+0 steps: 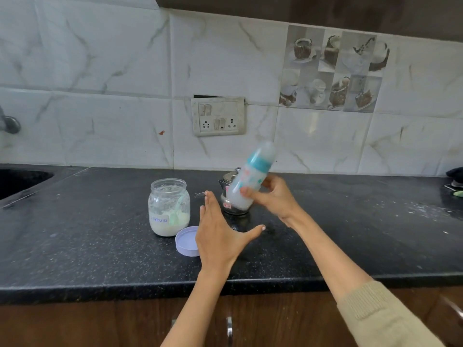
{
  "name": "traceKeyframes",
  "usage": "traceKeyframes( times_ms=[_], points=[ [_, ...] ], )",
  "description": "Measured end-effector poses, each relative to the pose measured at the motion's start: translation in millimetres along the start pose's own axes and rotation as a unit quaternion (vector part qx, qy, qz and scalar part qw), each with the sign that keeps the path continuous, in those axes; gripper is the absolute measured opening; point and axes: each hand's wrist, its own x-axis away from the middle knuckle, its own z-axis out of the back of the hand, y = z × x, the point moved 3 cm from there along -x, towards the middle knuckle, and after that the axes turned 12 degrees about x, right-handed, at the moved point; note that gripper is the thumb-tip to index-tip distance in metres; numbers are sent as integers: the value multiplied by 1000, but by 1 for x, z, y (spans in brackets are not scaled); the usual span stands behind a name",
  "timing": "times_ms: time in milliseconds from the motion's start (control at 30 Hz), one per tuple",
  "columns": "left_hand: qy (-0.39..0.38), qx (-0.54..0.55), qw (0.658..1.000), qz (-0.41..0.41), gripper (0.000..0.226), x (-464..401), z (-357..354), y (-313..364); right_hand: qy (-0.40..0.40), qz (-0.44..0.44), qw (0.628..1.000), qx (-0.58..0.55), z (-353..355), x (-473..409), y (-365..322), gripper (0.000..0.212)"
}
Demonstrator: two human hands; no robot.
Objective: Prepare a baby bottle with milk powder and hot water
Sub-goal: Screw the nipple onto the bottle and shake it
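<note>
Two bare forearms; left hand [220,236] unadorned; right hand [273,196] likewise; beige ribbed knit sleeve [383,319] pushed up right forearm, at 5 o'clock; short pale nails.

Right hand [269,196] clasped, left hand [220,234] splayed

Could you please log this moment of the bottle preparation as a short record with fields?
surface: dark speckled counter
right hand: grips the baby bottle, lifted and tilted, cap on, milky liquid inside
left hand: open, fingers spread, holding nothing, above the counter
powder jar: open, partly full, a scoop standing in it
jar lid: off, lying on the counter beside the jar
steel kettle: behind the bottle, largely hidden
stage: bottle filled and closed, apparently being shaken; jar not yet closed
</note>
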Motion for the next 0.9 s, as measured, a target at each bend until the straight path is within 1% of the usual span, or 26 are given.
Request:
traceKeyframes(
  times_ms=[33,67,100,167,200,233,300,333,367,433,467,533,567,667,700,767,800,833,900],
  points=[
    [-5,-4,1000,1,133,-1,-1,-1,-41,-4,997,58,-7,5,6,35],
    [-9,-7,1000,3,132,-1,-1,-2,-66,-5,994,84,-12,10,10,38],
    [-11,-7,1000,4,132,-2,-1,-2,-57,-2,996,74,-11,11,11,40],
    [-10,-3,1000,5,133,-4,0,-2,3,3,1000,-5,-2,4,6,35],
    [-9,-4,1000,6,133,-4,0,-1,14,5,1000,-22,1,0,3,33],
    [-11,-7,1000,6,133,-4,1,-1,0,8,1000,1,0,-2,2,34],
    [-13,-10,1000,5,131,-2,0,-2,-63,12,994,87,-13,2,6,42],
    [-13,-11,1000,4,130,-1,-1,-2,-78,16,991,105,-17,5,8,46],
    [-14,-13,1000,3,131,-1,-1,-2,-69,19,993,89,-17,4,8,47],
    [-18,-15,1000,6,131,-2,-1,-1,-32,13,999,34,-10,-2,5,42],
    [-20,-18,1000,6,131,-3,-1,-1,-36,14,998,39,-9,-3,3,41],
    [-25,-25,999,1,129,-2,-1,-1,-93,22,989,109,-13,-2,0,42],
    [-23,-23,999,0,129,-2,-1,-2,-99,24,988,115,-14,-2,0,42],
    [-16,-10,1000,10,129,-3,0,-2,-34,18,999,27,-5,-5,0,31],
    [-17,-11,1000,9,129,-3,-1,-2,-36,13,999,23,-5,-5,-2,30],
    [-25,-17,1000,3,127,-3,-2,-1,-99,23,990,102,-13,1,2,35],
    [-27,-17,999,1,126,-3,-2,-2,-118,27,985,120,-17,3,5,38],
    [-25,-17,1000,1,125,-3,-2,-3,-111,30,988,105,-17,3,5,37],
    [-21,-11,1000,5,126,-3,-2,-3,-55,18,998,20,-10,0,2,27]
  ],
)
